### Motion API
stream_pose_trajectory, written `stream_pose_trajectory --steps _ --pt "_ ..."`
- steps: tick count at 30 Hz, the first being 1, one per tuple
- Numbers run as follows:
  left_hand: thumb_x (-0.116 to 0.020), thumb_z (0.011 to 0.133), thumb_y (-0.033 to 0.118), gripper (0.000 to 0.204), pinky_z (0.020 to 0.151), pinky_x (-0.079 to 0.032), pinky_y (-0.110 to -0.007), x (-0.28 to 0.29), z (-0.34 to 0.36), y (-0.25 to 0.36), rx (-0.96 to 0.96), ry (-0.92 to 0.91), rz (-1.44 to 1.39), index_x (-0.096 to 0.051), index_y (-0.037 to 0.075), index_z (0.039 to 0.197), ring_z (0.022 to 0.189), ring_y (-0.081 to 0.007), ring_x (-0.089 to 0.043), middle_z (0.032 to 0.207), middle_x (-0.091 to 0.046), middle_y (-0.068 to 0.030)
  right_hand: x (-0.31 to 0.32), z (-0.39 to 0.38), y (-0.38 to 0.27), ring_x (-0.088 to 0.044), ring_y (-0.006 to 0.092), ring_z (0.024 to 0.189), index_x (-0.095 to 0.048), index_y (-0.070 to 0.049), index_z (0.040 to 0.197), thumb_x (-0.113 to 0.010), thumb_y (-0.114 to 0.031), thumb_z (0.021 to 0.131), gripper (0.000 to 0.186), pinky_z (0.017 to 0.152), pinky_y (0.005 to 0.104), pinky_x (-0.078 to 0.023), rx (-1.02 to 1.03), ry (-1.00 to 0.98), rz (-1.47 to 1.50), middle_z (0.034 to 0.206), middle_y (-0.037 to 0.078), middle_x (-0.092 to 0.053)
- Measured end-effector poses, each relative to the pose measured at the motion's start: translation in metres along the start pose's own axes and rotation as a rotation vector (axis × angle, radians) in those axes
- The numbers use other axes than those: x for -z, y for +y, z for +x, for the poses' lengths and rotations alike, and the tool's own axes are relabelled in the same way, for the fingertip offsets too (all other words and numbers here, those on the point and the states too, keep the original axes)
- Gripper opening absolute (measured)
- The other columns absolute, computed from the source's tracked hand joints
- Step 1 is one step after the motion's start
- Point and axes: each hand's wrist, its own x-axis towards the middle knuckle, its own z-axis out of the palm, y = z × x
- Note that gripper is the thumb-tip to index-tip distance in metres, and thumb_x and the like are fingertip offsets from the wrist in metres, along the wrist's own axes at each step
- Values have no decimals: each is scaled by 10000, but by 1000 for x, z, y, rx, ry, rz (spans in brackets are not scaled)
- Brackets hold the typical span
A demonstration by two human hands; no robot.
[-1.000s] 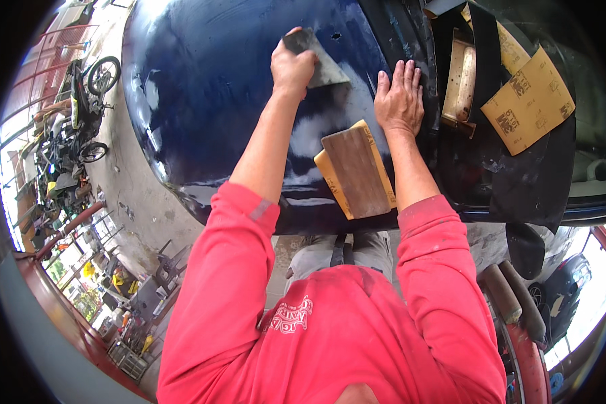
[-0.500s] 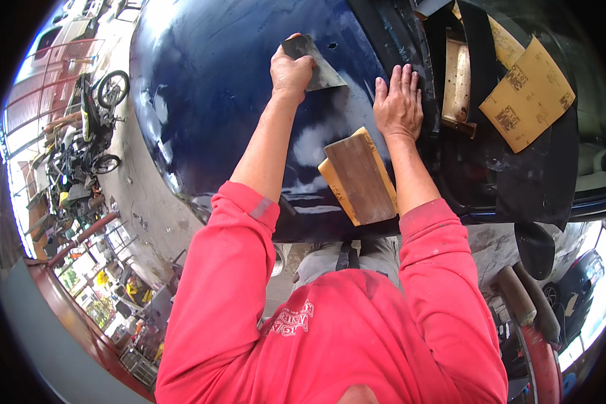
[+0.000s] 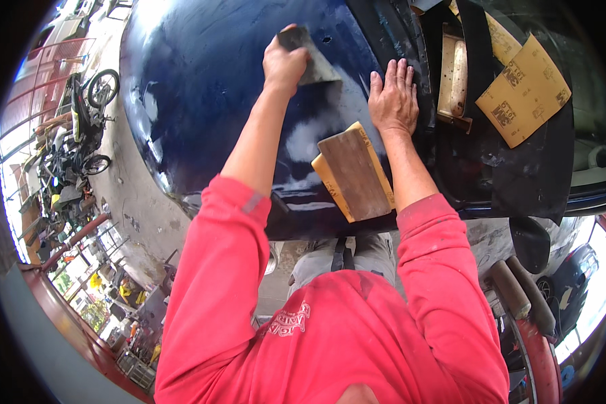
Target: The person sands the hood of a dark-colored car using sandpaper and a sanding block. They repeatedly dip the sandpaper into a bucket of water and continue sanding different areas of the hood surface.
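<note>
My left hand (image 3: 285, 66) grips a dark grey sheet, apparently sandpaper (image 3: 322, 72), fingers curled around its left edge. The sheet lies against the dark blue car hood (image 3: 209, 87), where a dull, whitish patch shows beside it. Farther right, my right hand (image 3: 393, 99) rests flat near the hood's rear edge, fingers stretched and nothing in its grasp. Between my forearms, a brown rectangular sanding block (image 3: 358, 175) sits on a yellow-backed piece of sandpaper (image 3: 326, 183). A small dark hole (image 3: 326, 39) marks the hood just beyond the grey sheet.
On the right, black sheeting (image 3: 535, 175) covers part of the windshield area. A yellow-backed sandpaper sheet (image 3: 524, 94) and a worn, long sanding block (image 3: 456, 77) lie on it. A side mirror (image 3: 528, 242) juts out near me. Motorbikes (image 3: 91, 114) stand along the left.
The whole view has shifted slightly up and left. Both hands keep nearly the same places on the hood, the left still holding the grey sheet.
</note>
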Motion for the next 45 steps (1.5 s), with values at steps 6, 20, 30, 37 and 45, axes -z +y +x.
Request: stream_pose_trajectory --steps 6,20,30,37,45 --pt "-748 768 45 599 948 -604 -395 6 -4 -4 -134 -14 129 -742 154 1356 1094 -265 -761 1181 -791 -135 0 -2 -1 -328 369 1617 -450 -46 1634 -403 -524 1131 696 1303 516 -301 26 58 29 1730 193 -376" --pt "-767 769 69 606 789 -626 -405 1 17 -1 -60 -30 89 -745 196 1361 967 -266 -771 1122 -791 -120 0 2 0 -321 356 1621 -442 -49 1641 -384 -529 1135 700 1308 503 -291 -2 12 5 1736 187 -367" --pt "-758 790 17 595 826 -605 -376 12 9 -2 24 -44 111 -735 149 1370 952 -214 -744 1094 -788 -97 0 0 -1 -335 362 1613 -441 -52 1640 -379 -529 1138 695 1307 499 -298 5 3 -26 1727 189 -382" --pt "-759 770 42 597 839 -607 -380 12 9 2 -112 -59 125 -746 157 1355 982 -223 -751 1109 -793 -91 0 0 -1 -333 361 1614 -455 -51 1631 -377 -535 1139 694 1303 503 -305 4 19 -20 1723 189 -388" --pt "-720 784 93 564 973 -588 -404 5 16 4 -271 -55 211 -746 140 1345 1124 -316 -760 1168 -796 -167 0 2 -1 -342 361 1610 -459 -41 1626 -392 -519 1134 690 1303 498 -304 7 18 -19 1720 194 -393"
